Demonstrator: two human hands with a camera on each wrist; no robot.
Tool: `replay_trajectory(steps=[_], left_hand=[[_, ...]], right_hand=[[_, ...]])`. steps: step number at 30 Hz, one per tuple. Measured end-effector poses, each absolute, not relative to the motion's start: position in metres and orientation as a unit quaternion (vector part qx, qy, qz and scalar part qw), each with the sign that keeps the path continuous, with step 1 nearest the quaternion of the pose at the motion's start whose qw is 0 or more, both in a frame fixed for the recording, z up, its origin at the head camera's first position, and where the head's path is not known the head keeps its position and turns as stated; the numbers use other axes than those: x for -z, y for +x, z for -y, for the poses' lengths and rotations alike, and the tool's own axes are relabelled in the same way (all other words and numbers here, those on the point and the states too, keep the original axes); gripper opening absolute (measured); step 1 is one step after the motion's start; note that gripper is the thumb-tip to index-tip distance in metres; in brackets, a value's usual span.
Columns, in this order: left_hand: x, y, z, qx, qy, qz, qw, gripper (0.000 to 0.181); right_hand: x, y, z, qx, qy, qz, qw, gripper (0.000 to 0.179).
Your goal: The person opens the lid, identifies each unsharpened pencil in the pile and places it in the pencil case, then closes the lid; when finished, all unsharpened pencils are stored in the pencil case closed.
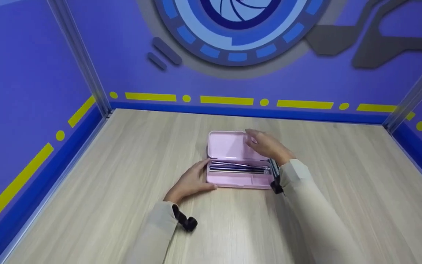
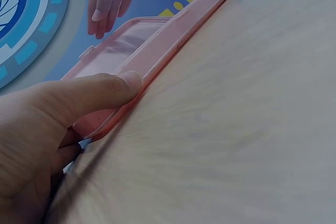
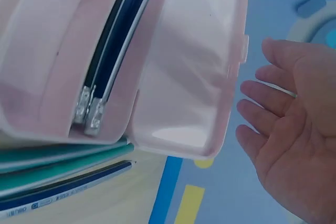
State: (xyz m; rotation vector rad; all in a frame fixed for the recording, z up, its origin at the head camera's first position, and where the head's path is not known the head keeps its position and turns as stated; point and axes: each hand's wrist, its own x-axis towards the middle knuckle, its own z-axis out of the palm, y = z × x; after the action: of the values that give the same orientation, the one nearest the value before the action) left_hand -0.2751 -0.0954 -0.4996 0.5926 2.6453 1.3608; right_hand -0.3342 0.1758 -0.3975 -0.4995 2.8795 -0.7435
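A pink pencil case lies on the table with its lid raised at the far side. Dark pencils fill its back compartment; metal ends with erasers show at the right. The front compartments have a divider. My left hand holds the case's left end, the thumb along the front wall and the fingers round toward the back. By the lid's upper right part is my right hand, its fingers extended and apart from the lid in the right wrist view, holding nothing.
Right of the case, partly hidden under my right wrist, lie green pencil-like sticks and a dark pencil. A wood-grain table is bounded by a blue back wall and side panels. Black straps hang at both wrists.
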Motion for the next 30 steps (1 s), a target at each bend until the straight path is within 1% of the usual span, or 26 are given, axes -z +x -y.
replay_trajectory(steps=[9,14,17,24,30], left_hand=[[0.500,-0.273,0.095,-0.448,0.188,-0.872,0.052,0.097],[0.500,-0.273,0.095,-0.446,0.193,-0.872,0.051,0.097],[0.499,-0.274,0.095,-0.444,0.197,-0.873,0.049,0.097],[0.498,-0.274,0.096,-0.450,0.193,-0.871,0.051,0.096],[0.500,-0.274,0.096,-0.449,0.193,-0.871,0.048,0.099]], right_hand=[[0.396,-0.338,-0.166,0.203,-0.153,-0.961,0.106,0.059],[0.396,-0.339,-0.165,0.191,-0.159,-0.962,0.115,0.060],[0.394,-0.336,-0.167,0.190,-0.158,-0.963,0.108,0.060],[0.390,-0.327,-0.167,0.172,-0.166,-0.968,0.073,0.057],[0.386,-0.318,-0.172,0.175,-0.197,-0.964,0.043,0.053]])
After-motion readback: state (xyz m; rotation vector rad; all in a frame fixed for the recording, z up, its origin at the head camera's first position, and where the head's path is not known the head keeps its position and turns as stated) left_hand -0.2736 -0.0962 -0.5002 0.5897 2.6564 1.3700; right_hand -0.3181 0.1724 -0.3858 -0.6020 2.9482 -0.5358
